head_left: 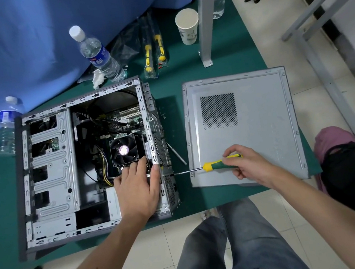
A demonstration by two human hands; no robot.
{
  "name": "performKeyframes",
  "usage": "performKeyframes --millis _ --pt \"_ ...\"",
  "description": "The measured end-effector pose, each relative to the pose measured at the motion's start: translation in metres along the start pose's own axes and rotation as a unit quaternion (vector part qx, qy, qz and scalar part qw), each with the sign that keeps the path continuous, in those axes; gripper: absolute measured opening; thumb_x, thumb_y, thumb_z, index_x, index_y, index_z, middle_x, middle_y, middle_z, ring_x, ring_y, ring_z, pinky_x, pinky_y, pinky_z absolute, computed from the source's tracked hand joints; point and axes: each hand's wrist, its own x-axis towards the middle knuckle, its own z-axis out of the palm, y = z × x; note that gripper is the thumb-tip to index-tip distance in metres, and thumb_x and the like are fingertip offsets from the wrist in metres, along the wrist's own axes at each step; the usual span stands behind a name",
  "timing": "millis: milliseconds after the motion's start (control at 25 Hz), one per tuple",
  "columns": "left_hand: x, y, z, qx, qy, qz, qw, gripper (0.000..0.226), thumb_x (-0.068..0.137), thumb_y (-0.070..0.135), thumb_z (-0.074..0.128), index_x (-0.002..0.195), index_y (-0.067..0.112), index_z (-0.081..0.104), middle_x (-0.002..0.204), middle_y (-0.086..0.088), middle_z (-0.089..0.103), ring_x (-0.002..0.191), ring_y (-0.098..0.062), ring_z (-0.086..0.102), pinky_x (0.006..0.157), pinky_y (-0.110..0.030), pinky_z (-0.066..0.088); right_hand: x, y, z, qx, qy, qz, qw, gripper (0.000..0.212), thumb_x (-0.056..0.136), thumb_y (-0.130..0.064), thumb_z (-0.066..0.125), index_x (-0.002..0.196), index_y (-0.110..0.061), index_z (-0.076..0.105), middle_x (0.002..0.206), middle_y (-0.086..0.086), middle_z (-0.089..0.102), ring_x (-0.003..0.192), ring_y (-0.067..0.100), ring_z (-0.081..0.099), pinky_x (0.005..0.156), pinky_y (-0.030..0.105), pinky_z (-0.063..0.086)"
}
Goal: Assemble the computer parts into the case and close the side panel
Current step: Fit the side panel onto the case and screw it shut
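The open case point(89, 165) is lying on its side on the green bench point(225, 59) at centre left of the frame, with the side panel point(263, 136) laid flat just to its right. The left hand point(137, 186) is spread flat inside the case near the cooler fan point(124, 150), thumb hooked on the rear edge, nothing gripped. A yellow-green screwdriver point(217, 164) is held by the right hand point(244, 162), fingers curled round the handle, tip poked at the case's rear wall.
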Motion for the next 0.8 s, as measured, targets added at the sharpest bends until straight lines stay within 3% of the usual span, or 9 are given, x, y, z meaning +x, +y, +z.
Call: performKeyframes --millis 80,160,320,520,680,800 --pt "0.000 0.000 0.000 0.001 0.001 0.001 1.000 0.066 0.097 0.058 0.015 0.130 0.016 0.054 0.116 -0.003 0.064 0.109 -0.028 0.052 0.094 -0.047 0.035 -0.001 -0.001 0.002 -0.050 0.003 0.012 0.999 0.034 0.092 -0.043 0.064 0.093 -0.009 0.066 0.074 0.014 0.071 0.046 0.014 0.046 0.042 0.023 0.038" --pt "0.000 0.000 0.001 0.001 0.001 0.002 1.000 0.066 0.097 0.058 0.015 0.130 0.017 0.054 0.116 -0.003 0.064 0.109 -0.028 0.053 0.093 -0.047 0.035 -0.002 -0.001 0.003 -0.067 0.003 0.024 0.997 0.043 0.092 -0.049 0.061 0.095 -0.007 0.069 0.080 0.017 0.072 0.050 0.014 0.047 0.045 0.024 0.040" --pt "0.000 -0.001 0.000 -0.002 -0.002 0.002 1.000 0.065 0.097 0.059 0.014 0.130 0.019 0.053 0.116 -0.002 0.064 0.110 -0.027 0.052 0.093 -0.047 0.035 -0.008 -0.003 0.000 -0.046 -0.022 0.019 0.999 0.026 0.092 -0.032 0.067 0.093 -0.006 0.067 0.083 0.015 0.072 0.053 0.014 0.044 0.048 0.025 0.039" --pt "0.000 -0.002 0.000 -0.001 -0.005 0.003 1.000 0.065 0.097 0.060 0.013 0.131 0.020 0.053 0.118 0.000 0.064 0.111 -0.024 0.052 0.095 -0.045 0.035 -0.022 -0.009 -0.019 -0.003 0.048 0.014 0.999 0.029 0.093 -0.035 0.064 0.096 -0.007 0.069 0.077 0.015 0.071 0.054 0.015 0.054 0.048 0.023 0.044" --pt "0.000 -0.001 0.000 0.002 -0.009 0.001 1.000 0.064 0.097 0.060 0.013 0.131 0.022 0.052 0.118 0.001 0.064 0.112 -0.024 0.052 0.096 -0.046 0.036 -0.026 -0.017 0.004 -0.034 -0.009 0.013 0.999 0.022 0.095 -0.031 0.062 0.103 -0.012 0.070 0.088 0.012 0.075 0.067 0.011 0.065 0.058 0.020 0.050" --pt "-0.001 -0.001 0.000 -0.001 -0.008 0.001 1.000 0.062 0.098 0.059 0.014 0.132 0.022 0.052 0.118 0.001 0.064 0.112 -0.024 0.052 0.096 -0.047 0.035 -0.015 -0.021 0.042 -0.045 -0.030 0.016 0.998 0.016 0.092 -0.020 0.066 0.100 -0.006 0.069 0.092 0.014 0.075 0.079 0.018 0.070 0.069 0.028 0.058"
